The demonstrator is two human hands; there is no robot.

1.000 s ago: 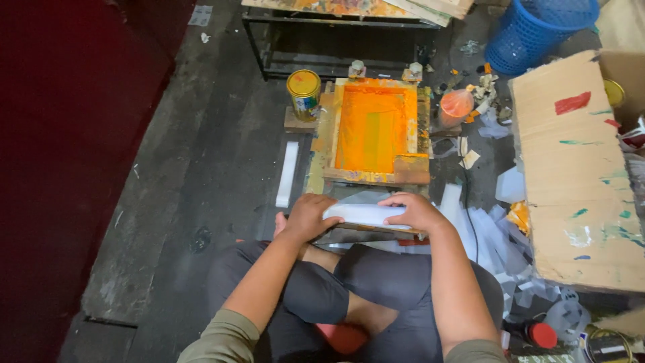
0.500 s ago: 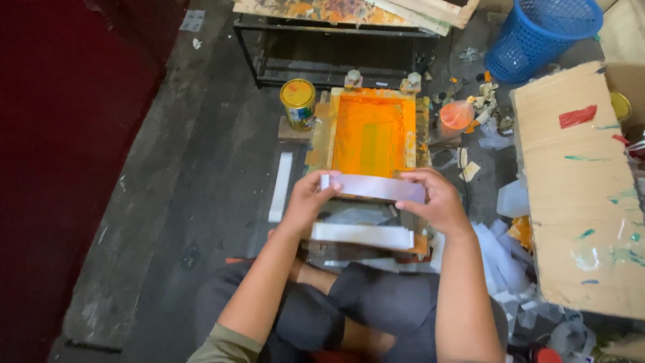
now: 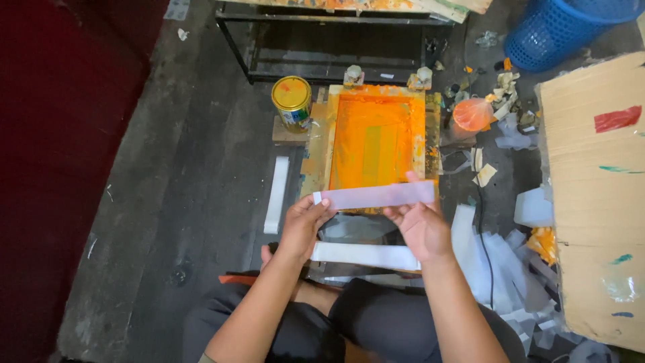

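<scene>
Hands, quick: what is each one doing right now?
Left hand: closed on the left end of the white strip.
Right hand: closed on the strip's right part, held over the orange screen frame.

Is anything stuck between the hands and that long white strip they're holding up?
No. The left hand pinches one end of the white strip and the right hand holds the other end, fingers straight on it. Nothing lies between. The orange printing frame sits just beyond the strip.
</scene>
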